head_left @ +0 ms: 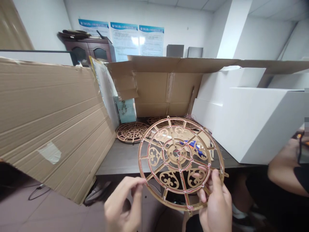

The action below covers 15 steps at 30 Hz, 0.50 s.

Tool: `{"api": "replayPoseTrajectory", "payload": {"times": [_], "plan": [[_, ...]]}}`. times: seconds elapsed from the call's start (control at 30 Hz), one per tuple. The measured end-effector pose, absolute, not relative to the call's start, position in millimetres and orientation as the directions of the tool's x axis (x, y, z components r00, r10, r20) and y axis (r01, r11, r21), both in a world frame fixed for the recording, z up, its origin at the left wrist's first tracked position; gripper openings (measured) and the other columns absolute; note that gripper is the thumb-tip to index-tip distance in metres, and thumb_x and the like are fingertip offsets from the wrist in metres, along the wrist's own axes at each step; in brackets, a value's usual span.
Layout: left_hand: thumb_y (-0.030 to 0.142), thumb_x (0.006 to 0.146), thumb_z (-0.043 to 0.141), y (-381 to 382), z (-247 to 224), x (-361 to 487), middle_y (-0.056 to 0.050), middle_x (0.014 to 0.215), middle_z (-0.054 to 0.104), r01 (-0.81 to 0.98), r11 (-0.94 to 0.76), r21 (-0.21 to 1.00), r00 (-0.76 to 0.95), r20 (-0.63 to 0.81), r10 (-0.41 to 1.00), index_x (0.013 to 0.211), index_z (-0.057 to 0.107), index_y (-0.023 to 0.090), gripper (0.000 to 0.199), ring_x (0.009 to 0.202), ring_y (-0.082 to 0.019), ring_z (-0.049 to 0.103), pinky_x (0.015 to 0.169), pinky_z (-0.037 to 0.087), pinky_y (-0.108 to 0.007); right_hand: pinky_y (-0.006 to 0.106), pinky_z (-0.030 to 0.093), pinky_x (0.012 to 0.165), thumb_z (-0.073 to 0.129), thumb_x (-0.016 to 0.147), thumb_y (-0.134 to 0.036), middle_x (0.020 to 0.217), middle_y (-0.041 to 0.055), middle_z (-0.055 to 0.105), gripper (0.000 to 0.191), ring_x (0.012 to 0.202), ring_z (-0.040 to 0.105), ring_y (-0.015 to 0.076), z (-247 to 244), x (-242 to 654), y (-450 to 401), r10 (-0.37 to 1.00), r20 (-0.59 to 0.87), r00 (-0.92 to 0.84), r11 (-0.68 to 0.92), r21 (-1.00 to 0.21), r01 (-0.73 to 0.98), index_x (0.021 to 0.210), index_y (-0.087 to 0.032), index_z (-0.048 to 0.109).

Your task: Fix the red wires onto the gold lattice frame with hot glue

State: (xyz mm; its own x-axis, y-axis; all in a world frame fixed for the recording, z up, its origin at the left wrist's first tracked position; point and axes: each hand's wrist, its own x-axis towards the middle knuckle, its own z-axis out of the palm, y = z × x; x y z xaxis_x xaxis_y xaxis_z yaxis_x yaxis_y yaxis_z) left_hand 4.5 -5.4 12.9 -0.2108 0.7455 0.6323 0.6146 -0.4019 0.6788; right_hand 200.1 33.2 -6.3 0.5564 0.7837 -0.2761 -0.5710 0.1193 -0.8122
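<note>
A round gold openwork frame with red and white wire along its rings is held up, tilted, above the front edge of the table. My right hand grips its lower right rim, thumb in front and fingers behind. At the lower left rim is my left hand, thumb and index finger bent close together at the frame's edge; whether a wire is between the fingertips is too small to tell.
On the dark table lies a stack of similar round frames, with a blue box behind. Cardboard stands left, white boxes right. Another person's arm shows at far right.
</note>
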Motion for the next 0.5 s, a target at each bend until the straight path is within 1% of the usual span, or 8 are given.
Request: {"api": "replayPoseTrajectory", "payload": {"times": [0.07,0.13,0.17,0.2,0.3,0.37,0.43,0.5], "plan": [[0.032,0.098,0.060,0,8,5,0.000,0.092,0.066,0.419,-0.359,0.834,-0.509,0.543,0.668,0.102,0.068,0.026,0.011,0.072,-0.012,0.062,0.067,0.053,-0.025,0.012,0.028,0.032,0.084,0.075,-0.057,0.081,0.0049,0.074,0.052,0.041,0.040,0.0019,-7,200,34,0.784,-0.294,0.547,0.115,-0.797,-0.593,0.100,-0.013,0.071],[0.052,0.096,0.058,8,6,7,-0.001,0.098,0.065,0.103,-0.359,0.928,-0.705,0.323,0.631,0.109,0.066,0.026,0.030,0.072,-0.014,0.062,0.063,0.056,-0.027,0.012,0.027,0.032,0.084,0.074,-0.056,0.079,0.0034,0.073,0.051,0.040,0.040,0.0018,-7,200,35,0.783,-0.329,0.528,0.107,-0.766,-0.635,0.098,-0.014,0.070],[0.061,0.094,0.057,11,5,9,-0.003,0.101,0.066,-0.057,-0.345,0.937,-0.713,0.204,0.671,0.113,0.065,0.025,0.042,0.075,-0.015,0.063,0.063,0.057,-0.027,0.011,0.027,0.032,0.085,0.073,-0.056,0.078,0.0023,0.073,0.051,0.040,0.040,0.0015,-8,199,35,0.783,-0.349,0.515,0.102,-0.745,-0.659,0.097,-0.015,0.069],[0.069,0.091,0.055,13,5,11,-0.005,0.104,0.068,-0.198,-0.292,0.936,-0.661,0.093,0.745,0.116,0.065,0.023,0.053,0.079,-0.017,0.065,0.064,0.058,-0.028,0.011,0.027,0.032,0.086,0.071,-0.057,0.076,0.0010,0.072,0.052,0.040,0.039,0.0010,-8,198,35,0.784,-0.367,0.500,0.098,-0.723,-0.684,0.096,-0.015,0.069],[0.082,0.082,0.055,12,5,21,-0.013,0.108,0.073,-0.477,-0.038,0.878,-0.362,-0.158,0.919,0.114,0.070,0.017,0.074,0.095,-0.026,0.071,0.075,0.062,-0.035,0.011,0.028,0.032,0.087,0.068,-0.061,0.075,-0.0022,0.068,0.057,0.039,0.034,-0.0003,-8,190,33,0.809,-0.400,0.430,0.052,-0.680,-0.731,0.098,-0.015,0.069],[0.078,0.074,0.069,8,4,30,-0.014,0.107,0.076,-0.567,0.053,0.822,-0.263,-0.241,0.934,0.109,0.074,0.017,0.071,0.101,-0.031,0.073,0.082,0.063,-0.040,0.012,0.028,0.033,0.087,0.068,-0.061,0.071,-0.0046,0.063,0.057,0.039,0.033,0.0000,-7,183,30,0.836,-0.409,0.365,0.000,-0.667,-0.745,0.098,-0.016,0.068],[0.063,0.069,0.083,5,4,36,-0.011,0.103,0.078,-0.612,0.076,0.787,-0.291,-0.314,0.904,0.107,0.076,0.019,0.059,0.102,-0.031,0.074,0.087,0.063,-0.040,0.012,0.032,0.035,0.088,0.069,-0.058,0.067,-0.0071,0.057,0.055,0.042,0.036,0.0015,-6,175,28,0.852,-0.416,0.318,-0.045,-0.663,-0.747,0.096,-0.017,0.065],[0.044,0.069,0.090,6,5,38,-0.008,0.104,0.079,-0.632,0.084,0.771,-0.351,-0.381,0.856,0.111,0.076,0.021,0.050,0.101,-0.028,0.075,0.089,0.063,-0.037,0.013,0.039,0.041,0.089,0.071,-0.054,0.073,-0.0058,0.060,0.054,0.048,0.045,0.0034,-5,171,26,0.874,-0.398,0.280,-0.074,-0.677,-0.733,0.102,-0.019,0.064]]}}
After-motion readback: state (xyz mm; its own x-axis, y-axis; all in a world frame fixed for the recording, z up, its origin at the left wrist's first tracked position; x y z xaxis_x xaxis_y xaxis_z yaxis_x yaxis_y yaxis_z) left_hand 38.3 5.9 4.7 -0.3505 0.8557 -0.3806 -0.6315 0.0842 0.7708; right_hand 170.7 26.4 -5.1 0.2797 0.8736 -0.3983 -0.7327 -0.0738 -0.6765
